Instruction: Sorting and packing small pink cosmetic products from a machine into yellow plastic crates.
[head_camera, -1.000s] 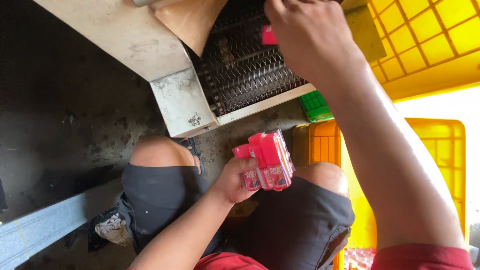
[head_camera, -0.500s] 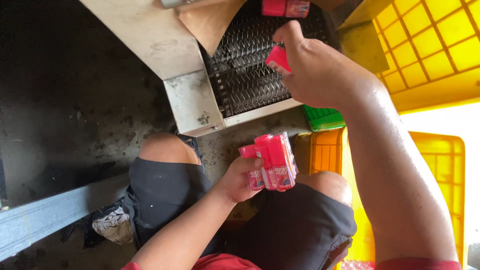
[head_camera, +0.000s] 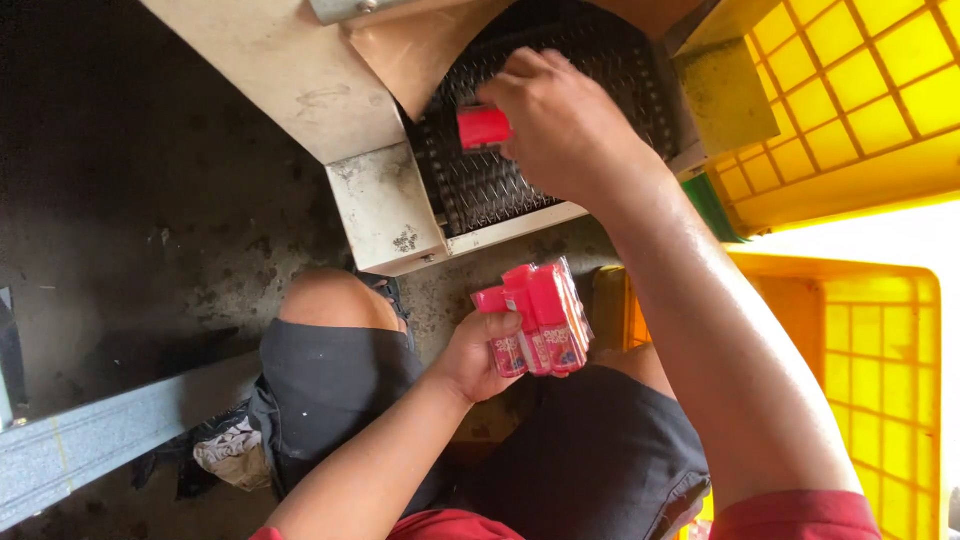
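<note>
— Where was the single pink packet (head_camera: 483, 127)?

— At nine o'clock of your right hand (head_camera: 565, 125), pinched at your fingertips over the mesh conveyor (head_camera: 480, 185).

— And your left hand (head_camera: 478, 352)?

— Clenched around a stack of pink packets (head_camera: 535, 320), standing at one o'clock from your palm, above your lap.

Right hand (head_camera: 565, 125) hovering over mesh belt (head_camera: 500, 180), small packet (head_camera: 484, 127) sitting at its fingertips. Metal chute (head_camera: 300, 75) lying left of belt, crate (head_camera: 850, 90) lying right of it. Left hand (head_camera: 478, 350) sitting below belt, between knees, bundle of packets (head_camera: 540, 320) standing in it. Second crate (head_camera: 880, 350) lying right of bundle.
</note>
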